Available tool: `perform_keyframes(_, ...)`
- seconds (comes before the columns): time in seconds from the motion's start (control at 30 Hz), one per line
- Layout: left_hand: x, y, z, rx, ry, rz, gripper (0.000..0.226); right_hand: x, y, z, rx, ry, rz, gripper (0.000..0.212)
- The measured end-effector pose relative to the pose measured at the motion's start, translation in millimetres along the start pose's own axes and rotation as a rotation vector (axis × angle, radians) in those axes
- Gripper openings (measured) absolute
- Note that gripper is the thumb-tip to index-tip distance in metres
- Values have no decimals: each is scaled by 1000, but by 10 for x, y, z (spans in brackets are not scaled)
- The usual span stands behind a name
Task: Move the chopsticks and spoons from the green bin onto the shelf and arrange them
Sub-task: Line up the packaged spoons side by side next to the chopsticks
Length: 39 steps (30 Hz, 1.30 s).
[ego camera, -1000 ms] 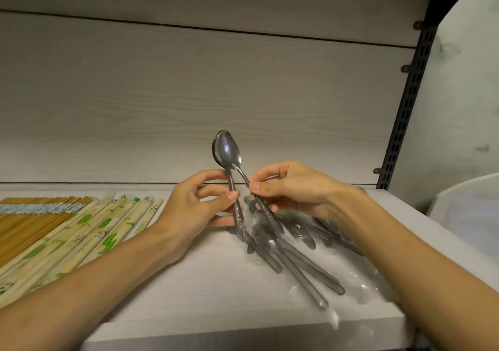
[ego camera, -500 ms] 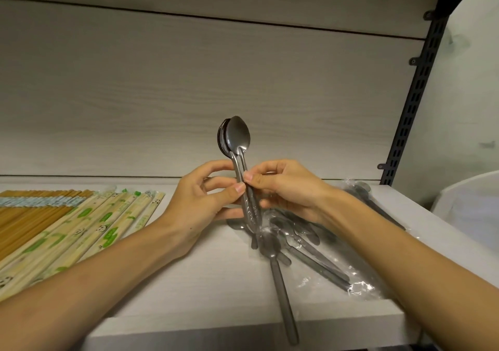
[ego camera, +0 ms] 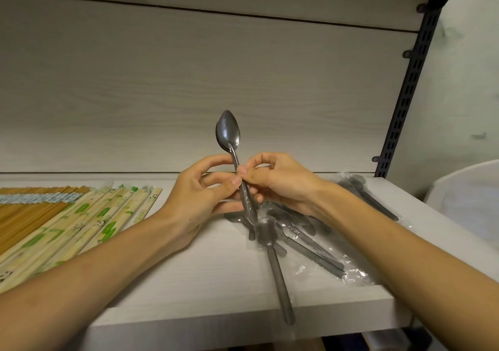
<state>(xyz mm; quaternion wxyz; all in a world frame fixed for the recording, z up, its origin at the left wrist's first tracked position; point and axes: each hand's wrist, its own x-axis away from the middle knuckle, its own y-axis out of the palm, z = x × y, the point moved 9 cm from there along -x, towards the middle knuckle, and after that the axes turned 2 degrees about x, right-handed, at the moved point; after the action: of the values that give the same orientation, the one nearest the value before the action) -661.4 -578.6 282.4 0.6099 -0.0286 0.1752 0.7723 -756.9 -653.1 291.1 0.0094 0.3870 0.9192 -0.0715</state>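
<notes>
Head view: both hands meet over the shelf (ego camera: 189,283), holding spoons (ego camera: 229,134) upright, bowls up, stacked so closely that their number cannot be told. The left hand (ego camera: 199,202) has thumb and fingers curled round the handles from the left. The right hand (ego camera: 278,186) pinches the same handles from the right, thumb tip touching the metal.

Below them more spoons (ego camera: 302,240) lie in a loose heap on the shelf, partly in clear plastic wrap (ego camera: 351,272); one long handle (ego camera: 282,288) juts past the front edge. Another wrapped bundle (ego camera: 370,196) lies near the black slotted upright (ego camera: 405,99).

At the left, chopsticks (ego camera: 89,221) in paper sleeves with green print and small panda faces lie side by side; the writing is too small to read. Beside them lie bare brown chopsticks (ego camera: 24,213) under a pale patterned band (ego camera: 40,197).
</notes>
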Motion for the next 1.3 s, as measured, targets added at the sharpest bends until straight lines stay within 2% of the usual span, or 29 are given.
perform_keyframes(0.17, -11, 18, -11, -49, 3, -12, 52, -31, 5, 88, 16, 56, -22, 16)
perform_keyframes(0.27, -31, 2, -6, -63, 2, 8, 49, -8, -43, -5, 47, 39, -7, 16)
perform_keyframes(0.4, -58, -94, -4, -64, -20, 66, 38, 61, -536, -403, 387, -120, 270, 18)
perform_keyframes(0.47, -61, -137, -2, -50, -28, 95, 35, 131, -867, -562, 502, -196, 448, 11)
perform_keyframes(0.53, -60, -151, 10, -42, -33, 107, 33, 188, -1119, -608, 636, -217, 555, 6)
perform_keyframes(0.6, -52, -148, 24, -35, -33, 104, 32, 185, -1228, -500, 758, -116, 511, 7)
perform_keyframes(0.7, -37, -152, 40, -46, -25, 103, 35, 154, -1168, -219, 891, 89, 296, 7)
perform_keyframes(0.8, -22, -168, 38, -41, -28, 113, 36, 118, -1014, -34, 942, 165, 167, 13)
perform_keyframes(0.97, -2, -130, 16, -14, -54, 78, 36, 32, -881, 57, 1103, 165, 186, 25)
perform_keyframes(1.3, 69, 115, -31, 66, -140, -104, 44, -3, -886, 103, 1036, 177, 220, 29)
